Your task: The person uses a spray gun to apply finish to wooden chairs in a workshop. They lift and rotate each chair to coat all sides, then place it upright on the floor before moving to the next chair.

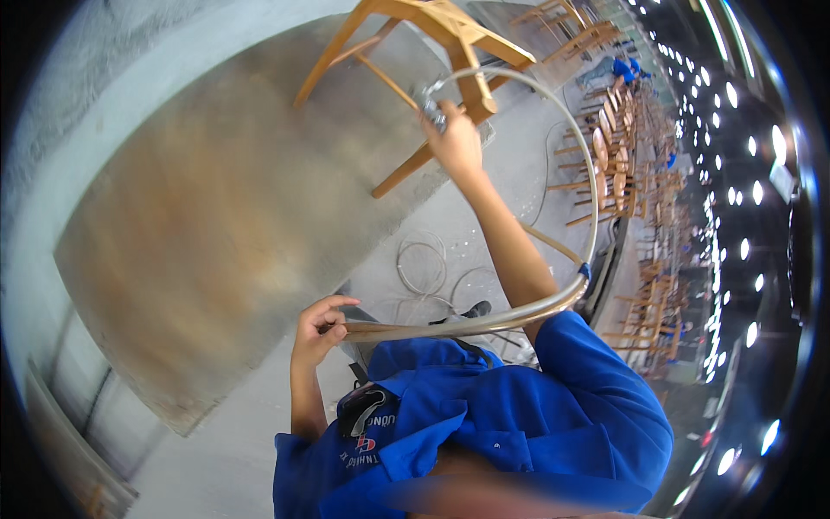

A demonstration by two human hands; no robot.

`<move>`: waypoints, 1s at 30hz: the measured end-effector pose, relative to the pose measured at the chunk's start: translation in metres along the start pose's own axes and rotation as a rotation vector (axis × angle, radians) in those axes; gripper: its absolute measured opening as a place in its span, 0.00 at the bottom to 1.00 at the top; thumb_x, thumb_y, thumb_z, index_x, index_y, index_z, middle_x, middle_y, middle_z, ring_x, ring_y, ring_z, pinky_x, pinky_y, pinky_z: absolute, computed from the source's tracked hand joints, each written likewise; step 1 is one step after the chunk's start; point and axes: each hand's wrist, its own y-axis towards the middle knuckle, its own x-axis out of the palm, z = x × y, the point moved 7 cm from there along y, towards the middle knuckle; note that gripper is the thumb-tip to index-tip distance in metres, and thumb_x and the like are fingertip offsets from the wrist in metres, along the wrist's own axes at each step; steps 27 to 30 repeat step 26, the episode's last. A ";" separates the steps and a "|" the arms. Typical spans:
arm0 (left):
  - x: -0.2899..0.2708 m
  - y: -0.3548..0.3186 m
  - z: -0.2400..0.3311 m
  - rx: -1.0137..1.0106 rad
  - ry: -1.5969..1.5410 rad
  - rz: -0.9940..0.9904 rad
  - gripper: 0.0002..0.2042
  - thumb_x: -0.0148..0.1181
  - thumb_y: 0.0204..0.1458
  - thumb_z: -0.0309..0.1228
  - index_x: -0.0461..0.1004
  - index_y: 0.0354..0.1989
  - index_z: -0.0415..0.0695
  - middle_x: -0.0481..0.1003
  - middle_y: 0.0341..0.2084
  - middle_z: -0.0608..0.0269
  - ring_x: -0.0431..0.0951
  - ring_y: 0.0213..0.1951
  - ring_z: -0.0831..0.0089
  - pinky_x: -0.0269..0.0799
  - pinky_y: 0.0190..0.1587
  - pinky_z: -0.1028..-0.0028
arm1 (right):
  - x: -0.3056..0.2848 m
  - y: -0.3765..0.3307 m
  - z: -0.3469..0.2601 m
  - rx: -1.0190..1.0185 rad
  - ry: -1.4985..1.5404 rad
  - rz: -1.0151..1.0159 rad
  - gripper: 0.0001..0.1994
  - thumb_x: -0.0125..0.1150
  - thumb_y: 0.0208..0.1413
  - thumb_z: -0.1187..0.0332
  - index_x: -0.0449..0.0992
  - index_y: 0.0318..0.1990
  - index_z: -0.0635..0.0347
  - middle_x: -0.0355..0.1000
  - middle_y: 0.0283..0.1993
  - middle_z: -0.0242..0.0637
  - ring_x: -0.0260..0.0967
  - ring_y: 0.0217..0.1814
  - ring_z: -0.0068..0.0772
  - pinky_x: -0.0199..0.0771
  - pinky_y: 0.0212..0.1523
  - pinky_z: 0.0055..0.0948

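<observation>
My right hand (456, 143) is closed around a metal spray gun (433, 111), held out beside a wooden chair frame (458, 35). From the gun a pale hose (591, 164) loops out to the right and back across my front. My left hand (316, 331) holds this hose low in front of me, thumb and fingers closed around it. A blue tie (584, 271) binds the hose to a thinner tan one near my right elbow. The chair stands at the top, partly cut off by the picture's edge, with its legs toward me.
A large brown-stained board (216, 225) covers much of the left side. Coiled hoses (422, 264) lie on the grey floor near my feet. Rows of wooden chairs (605, 156) stand to the right. A person in blue (624, 69) is farther off.
</observation>
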 end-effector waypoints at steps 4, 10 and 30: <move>0.055 0.051 0.007 -0.154 0.138 -0.176 0.29 0.64 0.53 0.52 0.74 0.55 0.39 0.65 0.15 0.80 0.62 0.18 0.89 0.58 0.22 0.84 | -0.026 -0.096 0.062 -0.042 0.260 -0.172 0.18 0.68 0.54 0.59 0.77 0.46 0.61 0.78 0.40 0.50 0.77 0.41 0.51 0.75 0.41 0.41; 0.182 0.092 -0.035 -0.542 0.453 -0.707 0.17 0.63 0.57 0.34 0.76 0.54 0.42 0.81 0.29 0.65 0.81 0.31 0.77 0.77 0.37 0.75 | -0.022 -0.276 0.185 0.544 0.791 -0.381 0.20 0.65 0.57 0.48 0.78 0.31 0.59 0.74 0.22 0.33 0.69 0.22 0.23 0.70 0.26 0.30; 0.589 0.189 0.170 1.656 0.641 -0.753 0.31 0.52 0.63 0.42 0.53 0.73 0.49 0.50 0.72 0.48 0.56 0.70 0.52 0.46 0.71 0.51 | 0.047 -0.668 0.456 1.415 0.428 -0.469 0.29 0.64 0.54 0.48 0.75 0.56 0.59 0.77 0.49 0.51 0.76 0.52 0.49 0.73 0.54 0.43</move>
